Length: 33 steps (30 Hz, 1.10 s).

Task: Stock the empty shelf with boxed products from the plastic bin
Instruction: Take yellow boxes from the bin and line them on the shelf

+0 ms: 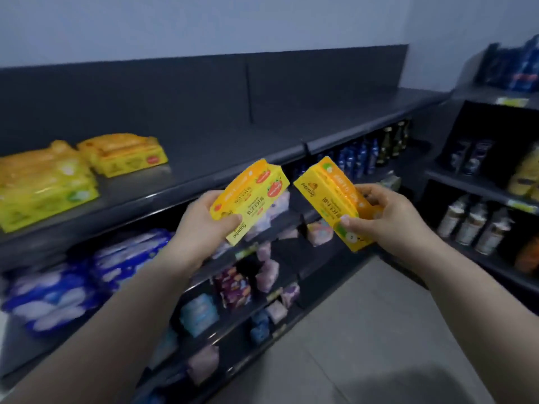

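Observation:
My left hand (201, 220) grips a yellow box with red fruit prints (250, 196), tilted, in front of the dark top shelf (233, 144). Just to the right, my right hand (382, 214) grips a second yellow box with green fruit prints (329, 193), also tilted. Both boxes hang just below and in front of the shelf's front edge. Two stacks of the same yellow boxes (122, 153) (43, 185) lie at the left end of that shelf. The plastic bin is out of view.
Lower shelves hold blue and white packs (87, 272), purple and blue packets (233, 287) and bottles (367, 156). A side rack on the right carries bottles (478, 225) and dark packs (513, 65). Grey floor (364, 330) lies below right. The top shelf's middle and right are bare.

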{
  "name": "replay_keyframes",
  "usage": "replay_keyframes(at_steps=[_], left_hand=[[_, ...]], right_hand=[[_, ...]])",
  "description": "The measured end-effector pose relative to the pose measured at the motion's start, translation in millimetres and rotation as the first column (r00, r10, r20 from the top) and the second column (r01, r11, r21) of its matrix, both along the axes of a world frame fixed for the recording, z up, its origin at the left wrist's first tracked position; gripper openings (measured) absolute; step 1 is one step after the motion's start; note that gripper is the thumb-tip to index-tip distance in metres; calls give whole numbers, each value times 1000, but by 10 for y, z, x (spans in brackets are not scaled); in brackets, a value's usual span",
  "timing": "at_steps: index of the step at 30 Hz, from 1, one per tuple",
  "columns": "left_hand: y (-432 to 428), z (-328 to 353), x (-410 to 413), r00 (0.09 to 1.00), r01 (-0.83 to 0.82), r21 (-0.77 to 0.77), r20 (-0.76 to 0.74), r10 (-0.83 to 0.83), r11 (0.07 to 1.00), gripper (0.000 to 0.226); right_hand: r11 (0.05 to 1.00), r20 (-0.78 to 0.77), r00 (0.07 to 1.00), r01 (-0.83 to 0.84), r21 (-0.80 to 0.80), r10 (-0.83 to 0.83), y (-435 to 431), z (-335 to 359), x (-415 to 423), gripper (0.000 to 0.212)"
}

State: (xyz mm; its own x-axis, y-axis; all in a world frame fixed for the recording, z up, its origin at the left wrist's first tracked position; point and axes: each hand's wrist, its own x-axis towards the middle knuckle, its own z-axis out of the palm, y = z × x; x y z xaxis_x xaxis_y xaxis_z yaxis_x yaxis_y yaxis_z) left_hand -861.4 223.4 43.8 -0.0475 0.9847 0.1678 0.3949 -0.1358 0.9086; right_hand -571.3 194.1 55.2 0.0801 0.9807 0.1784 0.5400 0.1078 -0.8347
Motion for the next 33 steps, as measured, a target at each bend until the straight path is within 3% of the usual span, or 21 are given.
replay_keyframes(at_steps=[5,9,14,21,29,33], left_hand=[[64,178,-1032,966,-233,82,-93,240,969,36],[-120,219,-1764,859,-435,140,-231,457,889,43],[-439,226,-2403,665,-679,167,-274,695,715,49],[-889,229,-2888,379,-888,198,-199,904,415,44],[-1312,244,-3006,87,-971,208,-174,981,122,42],[-1480,231,-3012,-3,-979,200,-183,983,34,45]], right_hand=[[974,136,974,-195,117,179,764,122,-1055,55],[920,270,911,-361,155,312,1129,173,-1923,57],[821,521,761,-541,183,386,1406,293,-2872,63],[592,707,507,-791,155,494,1655,302,-4075,63],[286,677,293,-950,125,675,1387,388,-5096,65],[219,660,239,-969,114,713,1251,443,-5564,66]])
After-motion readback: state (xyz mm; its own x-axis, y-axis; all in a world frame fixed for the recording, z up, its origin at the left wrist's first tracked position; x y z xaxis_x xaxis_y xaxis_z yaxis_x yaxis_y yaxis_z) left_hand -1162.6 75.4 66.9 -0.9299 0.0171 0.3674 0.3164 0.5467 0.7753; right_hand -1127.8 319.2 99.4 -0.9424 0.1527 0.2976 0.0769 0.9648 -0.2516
